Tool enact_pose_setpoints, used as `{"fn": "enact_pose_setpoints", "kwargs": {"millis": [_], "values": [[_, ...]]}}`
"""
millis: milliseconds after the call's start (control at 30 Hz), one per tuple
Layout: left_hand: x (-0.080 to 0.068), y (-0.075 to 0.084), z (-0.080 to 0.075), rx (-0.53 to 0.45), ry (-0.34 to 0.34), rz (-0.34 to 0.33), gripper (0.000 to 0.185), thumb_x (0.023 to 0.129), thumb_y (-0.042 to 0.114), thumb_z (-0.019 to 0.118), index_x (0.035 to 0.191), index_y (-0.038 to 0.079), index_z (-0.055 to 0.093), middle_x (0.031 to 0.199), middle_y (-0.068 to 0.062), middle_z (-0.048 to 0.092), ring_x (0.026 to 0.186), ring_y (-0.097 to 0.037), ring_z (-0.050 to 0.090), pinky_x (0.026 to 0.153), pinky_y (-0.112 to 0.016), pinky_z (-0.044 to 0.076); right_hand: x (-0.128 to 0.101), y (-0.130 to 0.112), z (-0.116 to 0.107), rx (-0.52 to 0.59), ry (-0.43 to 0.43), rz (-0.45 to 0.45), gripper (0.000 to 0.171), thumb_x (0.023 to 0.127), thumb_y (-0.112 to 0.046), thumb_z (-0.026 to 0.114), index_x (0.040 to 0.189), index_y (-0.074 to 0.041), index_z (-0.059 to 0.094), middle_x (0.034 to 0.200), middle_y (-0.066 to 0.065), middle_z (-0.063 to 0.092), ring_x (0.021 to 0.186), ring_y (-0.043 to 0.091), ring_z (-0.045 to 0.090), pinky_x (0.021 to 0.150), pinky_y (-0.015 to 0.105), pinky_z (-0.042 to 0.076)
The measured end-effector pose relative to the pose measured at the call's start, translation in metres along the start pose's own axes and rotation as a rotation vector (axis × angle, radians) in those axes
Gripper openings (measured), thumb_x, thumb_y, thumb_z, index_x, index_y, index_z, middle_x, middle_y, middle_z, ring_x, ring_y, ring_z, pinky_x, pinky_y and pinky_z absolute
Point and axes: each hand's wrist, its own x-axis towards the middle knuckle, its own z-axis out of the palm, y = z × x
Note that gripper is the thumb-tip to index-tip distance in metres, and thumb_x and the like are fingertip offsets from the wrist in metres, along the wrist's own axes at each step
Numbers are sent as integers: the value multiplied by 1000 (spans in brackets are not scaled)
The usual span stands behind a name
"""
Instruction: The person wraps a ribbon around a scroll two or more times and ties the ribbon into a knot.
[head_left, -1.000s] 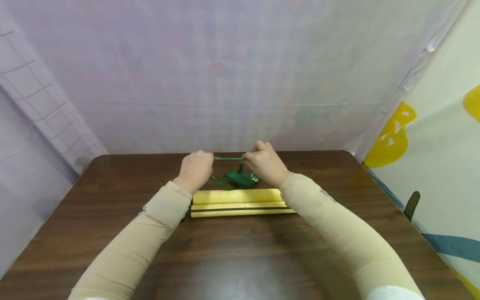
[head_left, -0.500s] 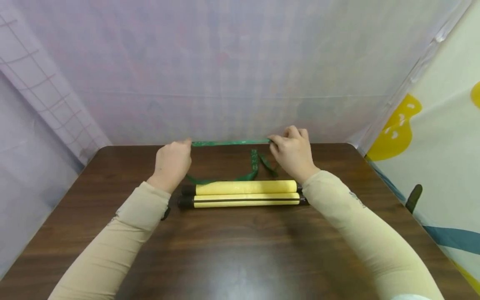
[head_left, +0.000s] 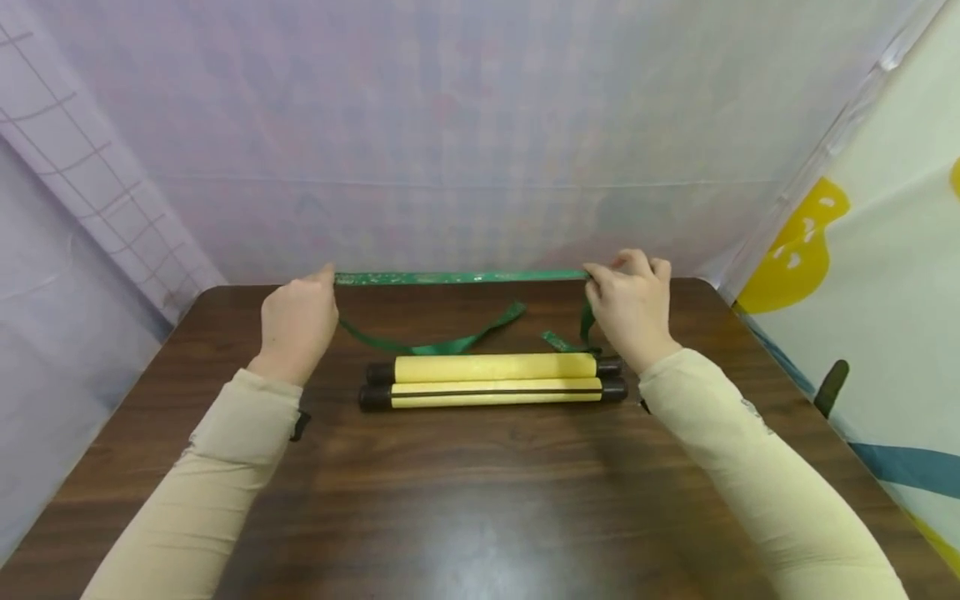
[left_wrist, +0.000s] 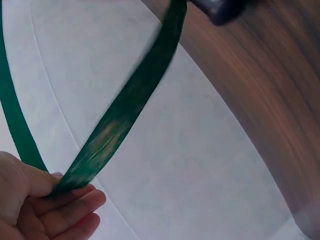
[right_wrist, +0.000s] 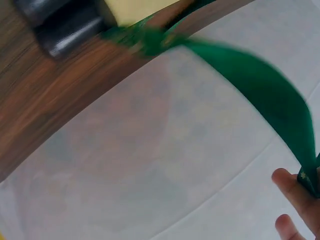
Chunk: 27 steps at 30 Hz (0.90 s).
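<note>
A green ribbon (head_left: 457, 277) is stretched taut and level above the far edge of the table. My left hand (head_left: 298, 320) pinches its left end, and my right hand (head_left: 632, 307) pinches its right end. Loose lengths of the ribbon (head_left: 431, 343) hang from both hands and trail on the table behind two yellow rods (head_left: 491, 380) with black end caps, lying side by side. In the left wrist view the ribbon (left_wrist: 120, 117) runs up from my fingertips (left_wrist: 70, 200). In the right wrist view the ribbon (right_wrist: 255, 85) runs from my fingers (right_wrist: 295, 192) toward a black rod cap (right_wrist: 65, 30).
The dark wooden table (head_left: 480, 500) fills the near view, with pale sheeting (head_left: 450, 150) hanging behind and to the left. A white cloth with yellow and blue shapes (head_left: 885, 275) hangs on the right, near a dark object (head_left: 831, 387) past the table edge.
Both hands have moved apart, pulling the ribbon out from a bunched heap into a long taut span. The trailing ends have unfurled onto the table. The rods' black caps now show.
</note>
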Motion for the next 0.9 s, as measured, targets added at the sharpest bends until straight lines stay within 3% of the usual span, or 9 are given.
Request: {"fn": "enact_pose_setpoints", "kwargs": {"millis": [167,367,533,733,900], "values": [[-9,-17,-6,-19,96,-30,28,90,-6,45,111,-9,63,58,-25,56,34,-31,44,33,-42,35,-10,15,-14,8,82,-2,19,90,-7,56,97,-4,73,69,11,68,90,31,52,74,49,31],[-19,-37,-14,-2,197,-55,27,89,-6,44,106,-9,64,68,-30,60,42,-42,50,35,-51,36,-20,34,-32,14,163,22,20,90,-5,55,101,-2,72,69,15,67,88,32,51,75,50,28],[-28,-53,-21,27,219,-53,26,91,-3,42,106,-10,63,67,-32,58,41,-43,49,34,-52,34,-32,50,-41,-6,175,5,21,91,-6,53,104,-1,70,67,16,67,90,34,51,75,52,28],[-42,-72,-31,47,245,-25,26,91,-4,44,110,-12,60,84,-34,62,54,-47,55,41,-55,40,-44,60,-44,-1,172,-5,21,89,-1,56,105,1,69,67,17,66,88,36,51,75,52,29],[-53,-86,-40,65,295,-5,25,91,-4,43,108,-12,60,86,-34,62,60,-48,56,44,-57,41,-55,67,-48,50,157,11,25,84,6,60,108,2,68,80,20,68,79,38,59,78,51,42]]}}
